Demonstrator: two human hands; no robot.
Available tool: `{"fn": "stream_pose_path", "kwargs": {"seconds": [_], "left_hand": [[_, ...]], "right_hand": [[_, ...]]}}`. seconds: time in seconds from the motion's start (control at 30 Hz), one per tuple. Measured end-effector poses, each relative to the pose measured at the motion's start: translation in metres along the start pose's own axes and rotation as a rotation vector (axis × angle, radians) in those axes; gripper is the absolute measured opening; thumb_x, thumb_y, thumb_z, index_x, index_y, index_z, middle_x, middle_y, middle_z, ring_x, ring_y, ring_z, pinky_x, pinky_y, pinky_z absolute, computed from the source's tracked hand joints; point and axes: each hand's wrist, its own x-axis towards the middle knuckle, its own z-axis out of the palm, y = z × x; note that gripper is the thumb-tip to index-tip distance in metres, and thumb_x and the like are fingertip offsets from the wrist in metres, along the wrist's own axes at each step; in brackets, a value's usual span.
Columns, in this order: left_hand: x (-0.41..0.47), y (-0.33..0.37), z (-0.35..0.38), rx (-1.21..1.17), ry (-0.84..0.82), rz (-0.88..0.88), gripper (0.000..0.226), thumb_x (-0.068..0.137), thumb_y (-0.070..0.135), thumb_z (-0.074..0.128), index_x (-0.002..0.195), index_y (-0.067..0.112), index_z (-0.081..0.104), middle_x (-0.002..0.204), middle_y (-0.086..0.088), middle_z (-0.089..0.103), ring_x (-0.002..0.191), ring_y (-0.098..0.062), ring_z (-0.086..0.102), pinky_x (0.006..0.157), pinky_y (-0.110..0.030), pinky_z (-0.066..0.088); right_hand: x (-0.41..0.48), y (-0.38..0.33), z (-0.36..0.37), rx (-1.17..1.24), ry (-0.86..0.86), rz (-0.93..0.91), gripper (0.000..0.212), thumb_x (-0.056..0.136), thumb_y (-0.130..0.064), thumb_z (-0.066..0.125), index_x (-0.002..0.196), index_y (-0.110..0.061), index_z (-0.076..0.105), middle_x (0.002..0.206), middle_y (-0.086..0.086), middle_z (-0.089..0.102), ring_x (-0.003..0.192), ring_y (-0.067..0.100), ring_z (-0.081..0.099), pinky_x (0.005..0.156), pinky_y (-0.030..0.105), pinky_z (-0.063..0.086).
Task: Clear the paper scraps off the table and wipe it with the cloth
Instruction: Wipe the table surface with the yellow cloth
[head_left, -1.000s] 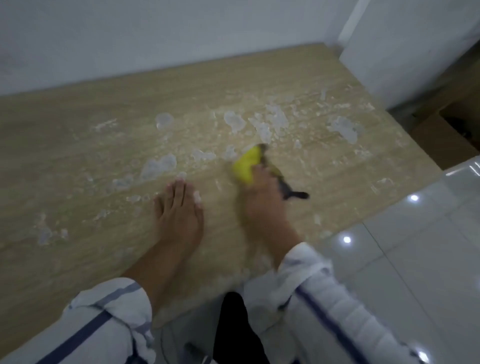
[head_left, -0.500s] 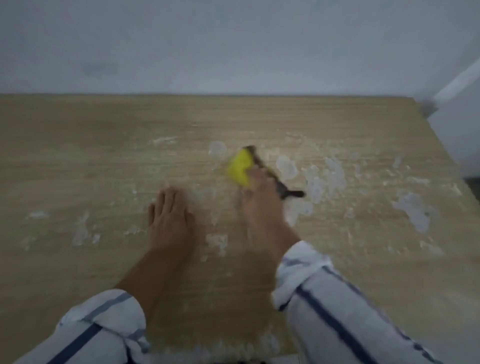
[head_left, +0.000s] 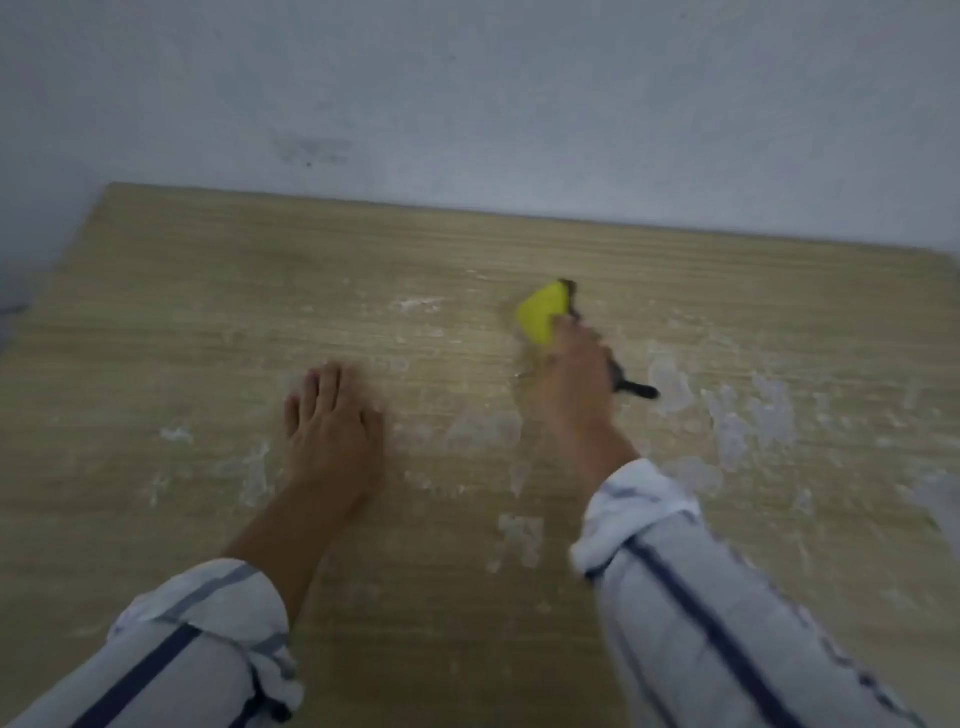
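Yellow cloth (head_left: 540, 317), dark along one edge, sits just above the frame's centre on the wood-grain table (head_left: 208, 291). The right hand (head_left: 574, 369) grips it and presses it down, arm stretched forward. The left hand (head_left: 332, 426) lies flat left of centre, fingers straight and together. Whitish paper scraps (head_left: 748, 421) cling toward the right edge.

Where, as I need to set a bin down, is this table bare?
The far strip of the table along the wall is bare, widest at the left corner beyond the left hand. Paper scraps crowd the area right of the right hand, which grips the yellow tool, and dot the middle.
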Motion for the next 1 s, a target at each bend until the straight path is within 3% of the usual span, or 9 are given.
{"fn": "stream_pose_path", "kwargs": {"seconds": [0.1,0.17,0.37,0.47,0.6,0.67,0.87,0.93,1.0], "left_hand": [[0.019,-0.015,-0.009,-0.013,0.023,-0.040,0.059,0.097,0.037,0.029,0.149,0.014,0.015,0.158,-0.005,0.011,0.146,-0.024,0.004,0.118,-0.045,0.004],[0.027,-0.021,-0.011,-0.011,0.026,-0.050,0.059,0.096,0.038,0.029,0.149,0.015,0.014,0.158,-0.005,0.010,0.146,-0.024,0.004,0.118,-0.046,0.003],[0.033,-0.023,-0.009,-0.003,0.013,-0.020,0.061,0.096,0.039,0.024,0.150,0.016,0.008,0.159,-0.003,0.004,0.146,-0.023,-0.002,0.117,-0.046,-0.003],[0.043,-0.022,-0.011,-0.002,0.013,0.008,0.060,0.096,0.038,0.023,0.150,0.016,0.006,0.159,-0.003,0.003,0.146,-0.022,-0.004,0.118,-0.046,-0.002],[0.061,-0.022,-0.012,-0.021,-0.002,0.014,0.059,0.097,0.038,0.021,0.150,0.019,0.005,0.159,-0.001,0.001,0.146,-0.019,-0.005,0.118,-0.045,-0.002],[0.069,-0.023,-0.012,-0.029,0.007,0.006,0.058,0.097,0.038,0.023,0.150,0.019,0.007,0.159,-0.001,0.003,0.146,-0.019,-0.003,0.118,-0.046,-0.002],[0.075,-0.022,-0.013,-0.014,0.012,0.026,0.059,0.097,0.036,0.023,0.150,0.016,0.007,0.159,-0.003,0.002,0.146,-0.021,-0.004,0.116,-0.044,-0.006],[0.076,-0.021,-0.013,0.001,0.004,0.038,0.059,0.097,0.036,0.021,0.150,0.016,0.005,0.159,-0.002,0.000,0.146,-0.021,-0.005,0.117,-0.044,-0.006],[0.078,-0.019,-0.015,-0.001,-0.018,0.054,0.059,0.097,0.035,0.020,0.150,0.016,0.003,0.159,-0.001,-0.002,0.146,-0.020,-0.006,0.118,-0.044,-0.005]], "right_hand": [[-0.060,-0.062,0.051,0.028,-0.291,-0.452,0.052,0.090,-0.019,0.024,0.141,-0.012,0.035,0.149,0.020,0.031,0.138,0.038,0.026,0.114,0.045,0.016],[-0.065,-0.057,0.061,-0.035,-0.366,-0.561,0.067,0.081,-0.028,0.009,0.142,-0.017,0.034,0.152,0.015,0.025,0.142,0.035,0.018,0.116,0.046,0.009],[0.038,0.021,0.013,-0.089,-0.083,-0.049,0.048,0.089,-0.013,0.035,0.137,-0.011,0.041,0.148,0.021,0.032,0.134,0.038,0.032,0.108,0.046,0.026],[0.050,-0.023,0.013,0.129,0.077,0.144,0.046,0.089,-0.016,0.039,0.135,-0.012,0.043,0.139,0.017,0.045,0.124,0.035,0.044,0.099,0.036,0.035],[0.010,-0.118,0.080,0.106,-0.216,-0.370,0.053,0.089,-0.005,0.036,0.142,-0.009,0.033,0.153,0.017,0.023,0.142,0.031,0.018,0.115,0.040,0.011],[0.003,-0.121,0.098,0.040,-0.289,-0.475,0.056,0.087,-0.006,0.028,0.142,-0.011,0.033,0.154,0.014,0.021,0.144,0.030,0.015,0.116,0.040,0.009],[0.080,-0.012,0.036,-0.114,-0.014,0.022,0.052,0.087,-0.006,0.046,0.138,-0.010,0.038,0.144,0.021,0.037,0.130,0.037,0.038,0.106,0.041,0.031],[0.093,-0.008,0.017,-0.041,0.036,0.269,0.044,0.090,-0.009,0.043,0.134,-0.009,0.042,0.136,0.020,0.047,0.124,0.036,0.045,0.100,0.040,0.037],[0.095,-0.050,0.028,-0.005,0.075,0.304,0.040,0.090,-0.015,0.042,0.129,-0.010,0.047,0.125,0.017,0.057,0.115,0.034,0.053,0.094,0.041,0.043]]}}
